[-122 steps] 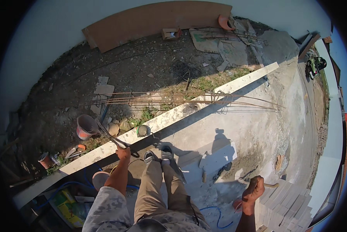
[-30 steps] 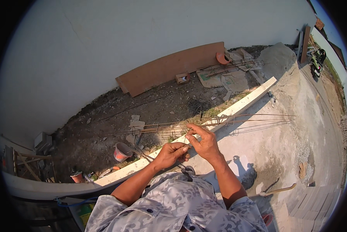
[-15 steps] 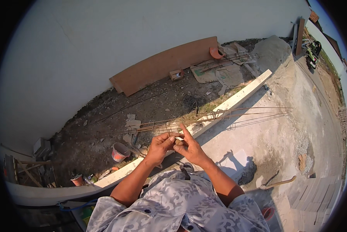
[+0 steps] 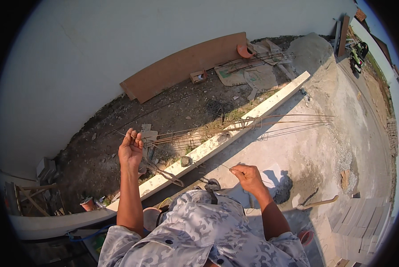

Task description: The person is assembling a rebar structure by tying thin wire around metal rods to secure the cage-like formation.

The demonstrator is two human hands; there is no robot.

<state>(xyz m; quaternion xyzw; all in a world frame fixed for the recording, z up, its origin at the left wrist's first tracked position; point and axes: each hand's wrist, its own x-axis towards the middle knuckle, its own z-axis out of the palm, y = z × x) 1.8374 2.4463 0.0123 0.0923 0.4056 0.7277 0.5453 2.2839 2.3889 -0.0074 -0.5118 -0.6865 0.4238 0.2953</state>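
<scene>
A thin tie wire (image 4: 208, 161) stretches between both hands — light, springy, easily kinked (best pinched near its ends). The left hand (image 4: 131, 151) pinches its upper end, the right hand (image 4: 248, 176) its lower. At 12 o'clock lies a rebar cage (image 4: 235, 127) across the white beam (image 4: 270, 103).

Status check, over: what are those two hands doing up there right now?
Left hand raised, pinching thin wire. Right hand closed on its other end, wire stretched between. Rebar cage lies beyond, nothing blocking.

shirt (image 4: 204, 231): grey camouflage | wall (image 4: 74, 58): white | board (image 4: 186, 66): brown | bucket (image 4: 88, 204): red-orange | rebar cage (image 4: 235, 127): rusty brown
</scene>
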